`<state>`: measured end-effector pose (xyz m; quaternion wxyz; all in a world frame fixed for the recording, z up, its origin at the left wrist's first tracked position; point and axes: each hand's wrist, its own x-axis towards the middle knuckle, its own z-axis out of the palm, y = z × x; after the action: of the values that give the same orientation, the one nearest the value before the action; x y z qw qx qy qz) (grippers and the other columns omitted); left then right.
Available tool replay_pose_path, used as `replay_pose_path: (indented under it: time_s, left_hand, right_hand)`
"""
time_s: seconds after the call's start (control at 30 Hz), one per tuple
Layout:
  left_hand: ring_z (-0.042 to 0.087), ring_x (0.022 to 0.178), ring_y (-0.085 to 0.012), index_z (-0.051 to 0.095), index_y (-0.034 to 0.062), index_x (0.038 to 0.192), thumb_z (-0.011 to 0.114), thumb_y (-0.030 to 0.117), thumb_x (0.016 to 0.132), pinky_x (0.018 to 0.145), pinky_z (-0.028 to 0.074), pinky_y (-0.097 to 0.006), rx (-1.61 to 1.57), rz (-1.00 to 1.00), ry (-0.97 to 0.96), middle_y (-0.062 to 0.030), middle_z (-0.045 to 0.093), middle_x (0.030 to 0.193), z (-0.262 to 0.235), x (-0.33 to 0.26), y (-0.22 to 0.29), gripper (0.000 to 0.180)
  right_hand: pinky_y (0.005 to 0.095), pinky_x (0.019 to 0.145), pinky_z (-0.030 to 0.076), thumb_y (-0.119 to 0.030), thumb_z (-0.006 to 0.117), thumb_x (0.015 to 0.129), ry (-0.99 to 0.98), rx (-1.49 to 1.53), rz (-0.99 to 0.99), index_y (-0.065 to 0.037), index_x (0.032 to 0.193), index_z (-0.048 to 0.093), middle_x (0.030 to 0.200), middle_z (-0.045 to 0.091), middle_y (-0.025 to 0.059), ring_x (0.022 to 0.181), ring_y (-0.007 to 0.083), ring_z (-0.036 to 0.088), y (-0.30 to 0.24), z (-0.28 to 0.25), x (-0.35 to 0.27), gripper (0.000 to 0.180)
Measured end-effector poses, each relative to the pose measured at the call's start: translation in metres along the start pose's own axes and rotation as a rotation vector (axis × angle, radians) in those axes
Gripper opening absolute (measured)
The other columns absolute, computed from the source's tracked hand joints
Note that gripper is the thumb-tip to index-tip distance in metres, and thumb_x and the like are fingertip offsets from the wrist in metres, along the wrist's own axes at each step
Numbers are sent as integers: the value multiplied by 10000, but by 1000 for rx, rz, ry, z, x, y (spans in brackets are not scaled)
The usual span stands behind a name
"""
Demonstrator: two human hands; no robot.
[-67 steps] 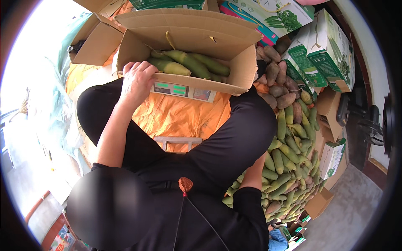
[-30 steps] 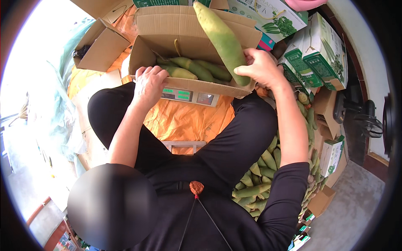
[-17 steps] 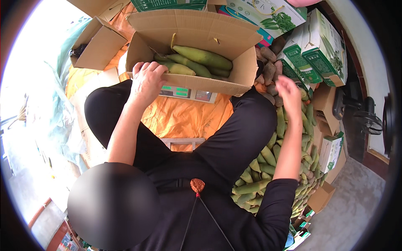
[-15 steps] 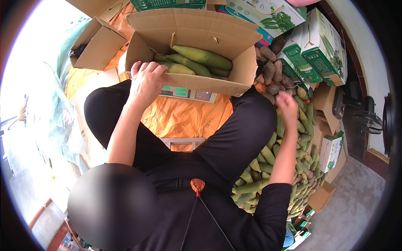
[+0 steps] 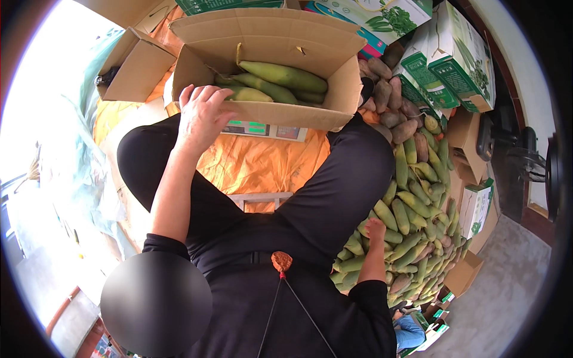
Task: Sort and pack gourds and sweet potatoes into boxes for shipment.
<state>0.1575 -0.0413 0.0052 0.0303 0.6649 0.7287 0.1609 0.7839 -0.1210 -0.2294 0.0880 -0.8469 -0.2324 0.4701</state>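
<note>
My left hand [image 5: 202,113] grips the near left edge of an open cardboard box [image 5: 298,114], its fingers curled over the rim. Several long green ears of corn in their husks [image 5: 286,74] lie inside; one has a stringy yellowish end. A digital scale [image 5: 286,132] with lit green figures shows under the box. On my right, my right hand [image 5: 375,228] is low over a large heap of corn ears [image 5: 412,206], back of the hand up. Its fingers are mostly hidden, and nothing held can be made out.
Reddish-brown sweet potatoes [image 5: 391,95] lie beyond the corn heap. White and green cartons [image 5: 459,65] stand at the far right, near a black fan [image 5: 525,155]. A smaller cardboard box [image 5: 140,68] stands at the far left. Orange sheeting [image 5: 268,161] spreads between my legs.
My right hand has moved back toward me, from the far end of the heap to its nearer part. The left hand stays on the box rim. My view has shifted slightly.
</note>
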Motion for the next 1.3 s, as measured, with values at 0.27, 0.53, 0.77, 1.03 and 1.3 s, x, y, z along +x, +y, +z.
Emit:
replay_pose_path:
  time_s: [0.27, 0.53, 0.77, 1.03, 1.3]
  left_hand:
    - [562, 1064, -312, 649, 87, 1062, 748, 190, 716, 1026, 340, -456, -74, 30, 15, -102, 636, 1047, 14, 5, -2, 375]
    - [565, 1049, -282, 634, 90, 1118, 687, 164, 782, 1003, 356, -406, 86, 91, 13, -75, 637, 1062, 11, 4, -4, 348]
    - [569, 1044, -281, 637, 97, 1122, 683, 155, 783, 989, 370, -405, 76, 88, -3, -75, 644, 1045, 17, 6, -2, 347]
    - [561, 1047, -308, 650, 83, 1078, 649, 166, 805, 983, 372, -415, 97, 71, 9, -93, 643, 1043, 6, 2, -3, 286]
    - [579, 998, -290, 658, 66, 1003, 696, 169, 757, 967, 367, -416, 35, 90, 48, -94, 642, 983, 12, 5, 3, 269]
  right_hand:
    - [316, 705, 499, -202, 588, 866, -26, -1377, -576, -221, 925, 645, 872, 605, -47, 902, 124, 603, 53, -2, 24, 84]
    - [372, 602, 510, -163, 691, 811, 134, -374, -192, -58, 965, 664, 849, 704, 96, 763, 230, 672, 33, 22, -15, 188]
    - [437, 891, 504, -171, 687, 790, 259, -631, -111, -112, 1146, 621, 1236, 568, 134, 1124, 338, 558, 21, -24, -37, 366]
    - [467, 1000, 431, -253, 756, 742, 202, -889, -119, -204, 1336, 481, 1343, 509, 35, 1277, 255, 443, -4, 0, -41, 657]
    - [536, 1023, 388, -364, 792, 721, 76, -1089, 60, -237, 1422, 376, 1459, 393, 48, 1352, 260, 364, -37, 31, -46, 825]
